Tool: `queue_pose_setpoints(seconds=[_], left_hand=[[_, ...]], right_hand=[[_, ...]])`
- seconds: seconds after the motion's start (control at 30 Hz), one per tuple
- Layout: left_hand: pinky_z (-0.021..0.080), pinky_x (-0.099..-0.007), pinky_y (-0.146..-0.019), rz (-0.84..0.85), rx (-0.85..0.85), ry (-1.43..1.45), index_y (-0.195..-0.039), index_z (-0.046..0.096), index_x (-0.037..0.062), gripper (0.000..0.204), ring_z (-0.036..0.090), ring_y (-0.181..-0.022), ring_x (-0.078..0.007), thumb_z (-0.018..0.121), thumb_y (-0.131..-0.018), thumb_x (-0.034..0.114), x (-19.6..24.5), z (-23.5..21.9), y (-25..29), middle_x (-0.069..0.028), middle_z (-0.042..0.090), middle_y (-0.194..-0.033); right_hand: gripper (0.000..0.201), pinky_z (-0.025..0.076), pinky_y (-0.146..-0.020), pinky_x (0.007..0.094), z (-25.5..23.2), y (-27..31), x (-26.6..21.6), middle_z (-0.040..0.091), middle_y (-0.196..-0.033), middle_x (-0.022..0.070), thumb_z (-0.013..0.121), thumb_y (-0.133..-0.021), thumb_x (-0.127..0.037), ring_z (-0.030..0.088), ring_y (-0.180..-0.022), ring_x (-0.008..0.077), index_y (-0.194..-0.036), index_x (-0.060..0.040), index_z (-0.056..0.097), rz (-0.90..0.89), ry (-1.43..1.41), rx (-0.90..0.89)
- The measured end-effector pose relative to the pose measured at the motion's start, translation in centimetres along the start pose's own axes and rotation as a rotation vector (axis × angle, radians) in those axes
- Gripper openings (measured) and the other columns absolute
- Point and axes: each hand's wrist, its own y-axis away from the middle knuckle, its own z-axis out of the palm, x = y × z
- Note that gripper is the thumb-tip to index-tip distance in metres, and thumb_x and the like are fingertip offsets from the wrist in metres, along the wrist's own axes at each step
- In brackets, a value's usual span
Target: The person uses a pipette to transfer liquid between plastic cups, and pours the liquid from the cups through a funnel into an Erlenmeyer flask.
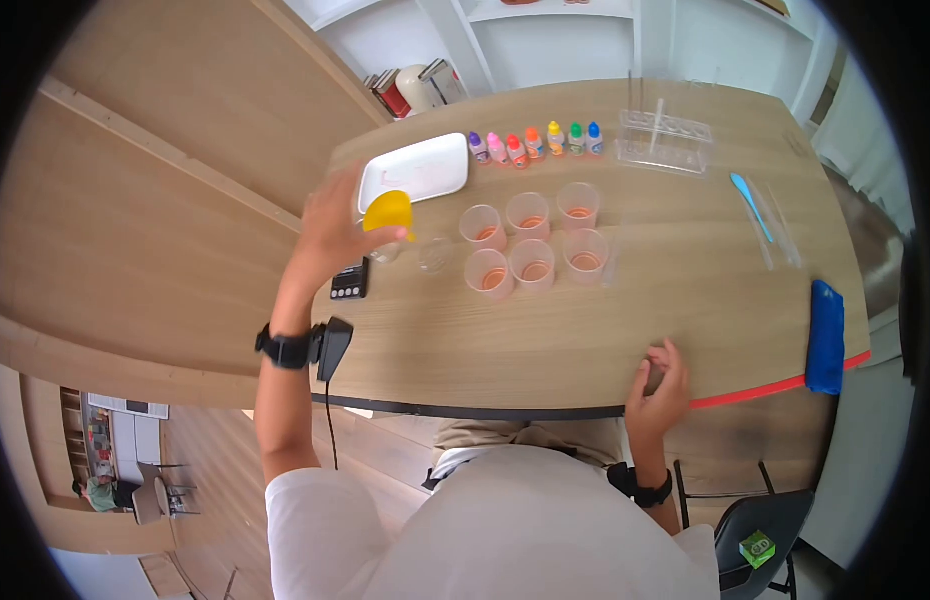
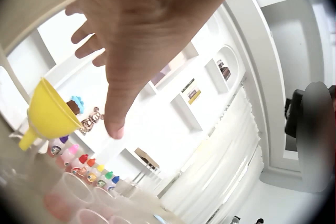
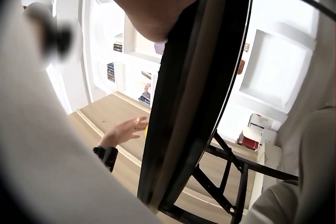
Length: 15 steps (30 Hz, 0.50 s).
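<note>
White shirt fabric (image 1: 505, 530) filled the bottom of my head feed, and beyond it spread the wooden counter (image 1: 455, 350), with a white tray (image 1: 440, 165) toward its far left. From my distant station I saw the left hand (image 1: 335, 228) beside that tray, spread open and gripping nothing that I could make out; the right hand (image 1: 667, 390) idled by the near edge, loosely curled. Six cups (image 1: 530, 212) of shallow orange liquid (image 1: 535, 271) stood crowded to the right, so I judged that a wide sideways sweep could tip one into its neighbours. Between that hand and the cups, the yellow funnel (image 1: 389, 212) showed just beside the thumb (image 1: 388, 237); I couldn't tell whether they touched, but a careless nudge might have knocked it against the clear vessel (image 1: 435, 256). Smallest, the dropper bottles (image 1: 534, 145) risked toppling only from an overlong reach.
</note>
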Motion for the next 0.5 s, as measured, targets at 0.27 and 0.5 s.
queue_pose_setpoints(seconds=[0.27,0.5], left_hand=[[0.036,-0.0388,-0.051,-0.027,0.242,0.049,-0.067,0.05,0.0023,0.025,0.048,-0.057,-0.0307,0.068,-0.083,0.006,6.4,1.5,7.4,-0.0123,0.046,-0.061],[0.034,-0.0409,-0.047,-0.396,0.12,0.1,-0.066,0.046,0.001,0.035,0.042,-0.05,-0.0371,0.057,-0.095,0.016,5.3,5.4,18.9,-0.0185,0.042,-0.057]], right_hand=[[0.027,0.049,-0.067,0.0367,-0.4,-0.3,-0.5,0.067,-0.091,0.004,0.061,-0.081,-0.004,0.062,-0.081,0.0257,-0.108,-0.0051,0.063,-0.161,0.07,-0.064],[0.029,0.048,-0.068,0.0368,-0.9,-1.1,-0.9,0.066,-0.094,0.0057,0.061,-0.083,-0.007,0.06,-0.078,0.0263,-0.112,-0.0056,0.062,-0.232,0.146,-0.172]])
